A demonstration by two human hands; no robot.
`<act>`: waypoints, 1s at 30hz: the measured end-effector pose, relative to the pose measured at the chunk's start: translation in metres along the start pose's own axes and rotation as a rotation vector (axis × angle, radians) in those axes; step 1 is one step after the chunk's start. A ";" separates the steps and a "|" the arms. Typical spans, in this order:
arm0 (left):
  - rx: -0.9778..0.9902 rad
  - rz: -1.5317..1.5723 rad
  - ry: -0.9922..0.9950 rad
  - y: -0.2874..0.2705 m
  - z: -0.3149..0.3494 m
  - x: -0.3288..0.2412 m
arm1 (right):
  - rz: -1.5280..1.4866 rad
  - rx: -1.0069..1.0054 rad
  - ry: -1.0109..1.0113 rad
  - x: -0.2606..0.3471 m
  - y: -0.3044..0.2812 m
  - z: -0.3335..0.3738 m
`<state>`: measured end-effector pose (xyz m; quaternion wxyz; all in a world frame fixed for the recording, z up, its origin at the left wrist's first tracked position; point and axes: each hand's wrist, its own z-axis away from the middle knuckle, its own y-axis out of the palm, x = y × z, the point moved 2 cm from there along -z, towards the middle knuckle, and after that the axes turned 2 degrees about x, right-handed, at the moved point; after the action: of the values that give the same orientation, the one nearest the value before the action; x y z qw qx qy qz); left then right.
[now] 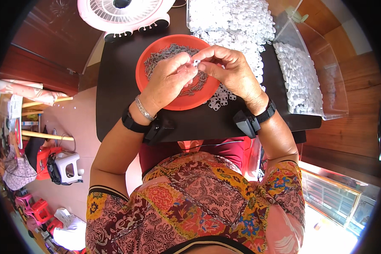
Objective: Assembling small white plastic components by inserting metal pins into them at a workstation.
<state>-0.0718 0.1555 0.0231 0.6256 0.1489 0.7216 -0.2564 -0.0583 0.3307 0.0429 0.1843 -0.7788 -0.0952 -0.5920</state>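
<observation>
My left hand (168, 79) and my right hand (229, 71) meet above an orange-red basin (147, 96). Between their fingertips is a small white plastic piece with a dark hole (196, 63). The thumb and forefinger of my right hand close on it from the right, and the bent fingers of my left hand pinch it from the left. Whether the left fingers also hold a grey piece is hidden. Many thin grey screw-like pieces (167, 54) lie in the basin. Beside it, under my right hand, is a small pile of white pieces with dark holes (219, 99).
A large heap of white plastic pieces (235, 19) covers the table's far right. A clear bin (340, 106) of white pieces (300, 80) stands at the right edge. A pink fan (122, 25) sits far left on the dark table (118, 93). Stools (67, 167) stand on the left floor.
</observation>
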 end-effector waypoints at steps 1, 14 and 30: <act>-0.002 0.000 0.005 0.000 0.000 0.000 | 0.046 -0.014 -0.006 0.001 0.000 0.000; 0.051 0.173 -0.036 0.003 -0.002 -0.002 | 0.063 -0.178 -0.241 -0.006 0.004 -0.003; 0.006 0.154 -0.152 -0.008 -0.002 0.001 | 0.386 -0.206 -0.114 -0.003 0.008 -0.002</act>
<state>-0.0780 0.1499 0.0238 0.6961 0.1861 0.6575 -0.2202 -0.0579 0.3225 0.0393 0.2082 -0.8294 0.1063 -0.5074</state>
